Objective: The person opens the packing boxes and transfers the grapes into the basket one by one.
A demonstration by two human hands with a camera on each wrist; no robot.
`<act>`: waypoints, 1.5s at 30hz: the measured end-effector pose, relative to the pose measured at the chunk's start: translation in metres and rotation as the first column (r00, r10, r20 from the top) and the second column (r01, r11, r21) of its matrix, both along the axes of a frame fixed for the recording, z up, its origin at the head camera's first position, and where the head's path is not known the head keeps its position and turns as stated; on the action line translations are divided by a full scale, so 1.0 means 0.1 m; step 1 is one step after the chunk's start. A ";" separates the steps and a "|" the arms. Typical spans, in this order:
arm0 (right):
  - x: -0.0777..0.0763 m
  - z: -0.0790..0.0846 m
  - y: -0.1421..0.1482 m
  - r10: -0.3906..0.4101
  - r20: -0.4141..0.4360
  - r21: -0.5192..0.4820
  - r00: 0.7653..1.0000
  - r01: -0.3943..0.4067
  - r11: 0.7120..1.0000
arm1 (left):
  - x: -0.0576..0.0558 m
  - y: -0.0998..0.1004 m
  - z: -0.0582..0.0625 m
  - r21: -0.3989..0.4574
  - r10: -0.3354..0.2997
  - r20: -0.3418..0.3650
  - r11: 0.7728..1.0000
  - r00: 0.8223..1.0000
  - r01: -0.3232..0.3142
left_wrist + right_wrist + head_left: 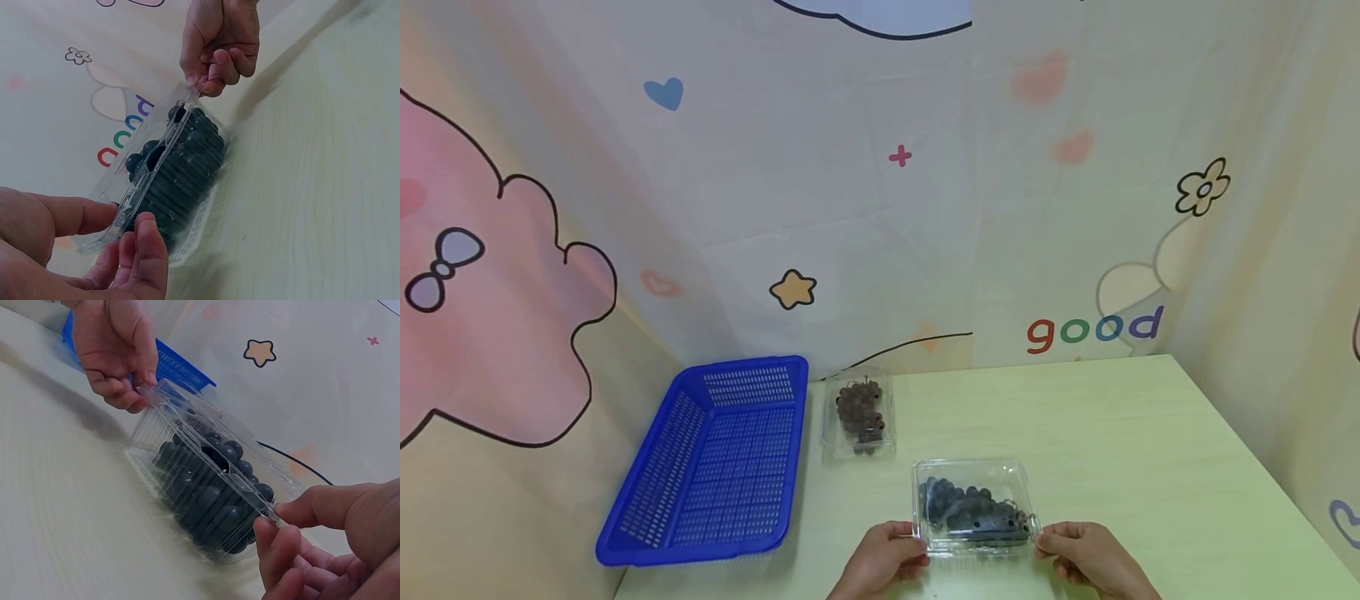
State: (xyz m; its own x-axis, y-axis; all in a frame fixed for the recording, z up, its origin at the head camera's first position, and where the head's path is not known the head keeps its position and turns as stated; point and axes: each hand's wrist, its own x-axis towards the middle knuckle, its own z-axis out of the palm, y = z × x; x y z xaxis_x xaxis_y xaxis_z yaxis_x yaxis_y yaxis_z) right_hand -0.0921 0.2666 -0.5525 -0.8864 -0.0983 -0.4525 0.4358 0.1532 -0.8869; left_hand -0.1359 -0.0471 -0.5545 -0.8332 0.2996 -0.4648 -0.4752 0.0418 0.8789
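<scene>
A clear plastic clamshell box (973,468) with a bunch of dark grapes (973,508) inside stands near the front of the table, its lid down. My left hand (883,560) pinches the rim at the box's left front corner between thumb and fingers. At the right front corner my right hand (1093,557) pinches the same rim. Both wrist views show the thumbs above the rim and the fingers curled below it. In the right wrist view the grapes (212,500) show through the ribbed side.
A blue plastic basket (796,467) with slotted walls stands at the left of the table. Between it and my box, farther back, lies a second clear box (891,417) holding reddish-brown grapes (859,408). A printed curtain (850,208) hangs behind the pale table (1120,450).
</scene>
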 end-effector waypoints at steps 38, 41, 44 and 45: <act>0.01 0.47 -0.39 0.016 -0.278 0.540 0.961 0.142 0.829 | 0.02 0.06 0.03 0.045 0.056 -0.012 0.997 0.998 -0.056; 0.00 0.55 -0.50 0.050 -0.305 0.569 0.951 0.140 0.811 | 0.02 0.06 0.02 0.049 0.062 -0.015 0.997 0.998 -0.061; 0.00 0.61 -0.60 0.077 -0.313 0.582 0.947 0.127 0.803 | 0.02 0.06 0.02 0.055 0.067 -0.021 0.996 0.998 -0.066; 0.00 0.62 -0.63 0.090 -0.316 0.585 0.945 0.119 0.802 | 0.03 0.06 0.02 0.055 0.067 -0.024 0.996 0.997 -0.065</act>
State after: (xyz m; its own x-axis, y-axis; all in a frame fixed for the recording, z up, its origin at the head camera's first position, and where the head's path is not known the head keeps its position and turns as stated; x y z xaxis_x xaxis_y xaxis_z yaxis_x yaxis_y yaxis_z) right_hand -0.0918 0.2035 -0.4905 -0.9873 0.1084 -0.1158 0.1586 0.6855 -0.7106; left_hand -0.1333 -0.0411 -0.5528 -0.8635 0.2679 -0.4273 -0.4523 -0.0369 0.8911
